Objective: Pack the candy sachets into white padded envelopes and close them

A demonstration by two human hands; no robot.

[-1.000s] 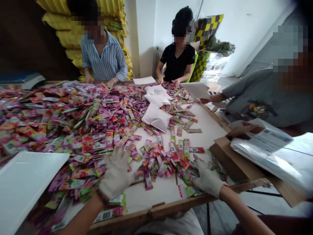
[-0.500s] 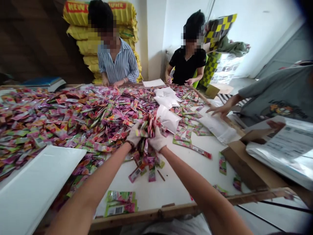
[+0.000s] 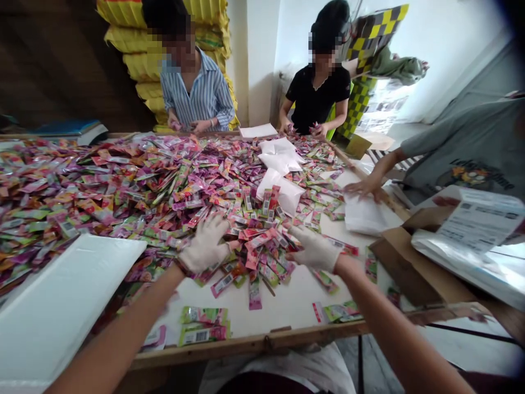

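left hand [image 3: 206, 244] and right hand [image 3: 314, 247], both in pale gloves, flank a loose cluster of small packets [image 3: 260, 246], fingers spread and gripping nothing. the palms face down and slightly inward, a placement that seems suited to hemming the cluster in from two sides. both hands look to be touching packets (how firmly, i cannot tell).

the cluster lies between the hands on the white tabletop [image 3: 291, 306], its far side running into the large heap [image 3: 102, 191]. on top of the packets beyond rest two puffed white pouches [image 3: 289, 191], one behind the other, perhaps there because the heap covers so much of the table.

a wooden rim [image 3: 229, 349] borders the near edge, probably to stop packets sliding off. a pair of green packets [image 3: 205, 332] lies just inside it, apart from the cluster. at the left, a flat white package [image 3: 69, 295] slants over the heap's edge.

to the right, a co-worker's hand [image 3: 365, 186] is laid on a flatter white pouch [image 3: 365, 216], seemingly to steady or press it. near that is a cardboard box [image 3: 410, 273], with a plastic-wrapped item [image 3: 463, 262] leaning across it.
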